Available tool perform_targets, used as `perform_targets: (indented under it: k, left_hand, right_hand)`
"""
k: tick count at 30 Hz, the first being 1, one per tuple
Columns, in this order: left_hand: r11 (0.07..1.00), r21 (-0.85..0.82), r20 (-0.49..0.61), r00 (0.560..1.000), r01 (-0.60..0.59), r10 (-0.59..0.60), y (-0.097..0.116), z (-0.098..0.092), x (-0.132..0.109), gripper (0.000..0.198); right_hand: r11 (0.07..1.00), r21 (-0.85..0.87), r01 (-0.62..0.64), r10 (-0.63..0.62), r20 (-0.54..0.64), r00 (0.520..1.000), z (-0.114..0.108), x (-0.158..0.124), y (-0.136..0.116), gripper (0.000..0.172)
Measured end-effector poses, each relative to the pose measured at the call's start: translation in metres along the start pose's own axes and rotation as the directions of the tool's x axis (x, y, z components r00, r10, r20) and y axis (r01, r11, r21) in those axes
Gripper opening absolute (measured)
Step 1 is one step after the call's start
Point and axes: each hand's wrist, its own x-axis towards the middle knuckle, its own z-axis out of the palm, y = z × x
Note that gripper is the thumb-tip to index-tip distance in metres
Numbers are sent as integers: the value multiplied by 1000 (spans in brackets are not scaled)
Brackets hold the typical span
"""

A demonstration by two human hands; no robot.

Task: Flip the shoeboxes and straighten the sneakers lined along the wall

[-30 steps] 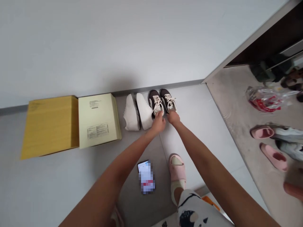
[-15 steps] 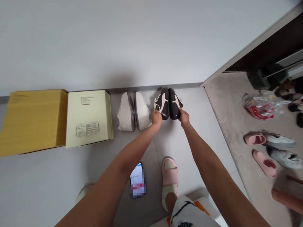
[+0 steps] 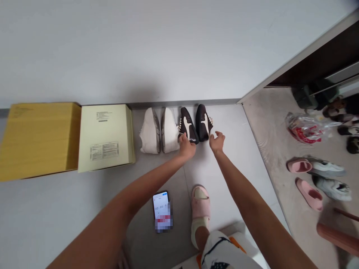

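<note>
Two dark brown sneakers with cream stripes and cream laces lie on their sides by the wall. The left sneaker (image 3: 185,121) has my left hand (image 3: 187,148) at its near end, fingers closed on the edge by the laces. Just to the right lies the other sneaker (image 3: 202,123), its toe or heel end partly beside my right hand (image 3: 217,142). That hand has its thumb and fingers apart and holds nothing. A pair of white shoes (image 3: 169,130) lies sole to sole, left of the dark pair.
A cream box (image 3: 105,136) and a yellow box (image 3: 36,138) stand left along the wall (image 3: 168,48). A phone (image 3: 162,205) lies on the floor near my pink slipper (image 3: 201,205). At right are pink shoes (image 3: 310,194), grey sneakers (image 3: 332,186) and a plastic bag (image 3: 305,127).
The two dark sneakers have shifted left and now lie slightly apart and at an angle. My right hand has let go of the right sneaker.
</note>
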Motion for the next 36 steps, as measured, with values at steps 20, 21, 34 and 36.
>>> perform_targets:
  k: [20, 21, 34, 36]
  left_hand:
    - [960, 249, -149, 985, 124, -88, -78, -118, 26, 109]
    - [960, 246, -137, 985, 137, -105, -73, -117, 28, 110]
    - [932, 359, -302, 951, 46, 70, -166, -304, -90, 90]
    - [951, 252, -395, 916, 181, -70, -193, -313, -91, 93]
  right_hand:
    - [742, -136, 656, -443, 635, 633, 97, -117, -110, 74]
    - [754, -140, 642, -436, 625, 647, 98, -116, -112, 73]
    - [807, 209, 552, -479, 777, 407, 80, -198, -154, 96]
    - [873, 207, 441, -415, 790, 452, 108, -218, -170, 102]
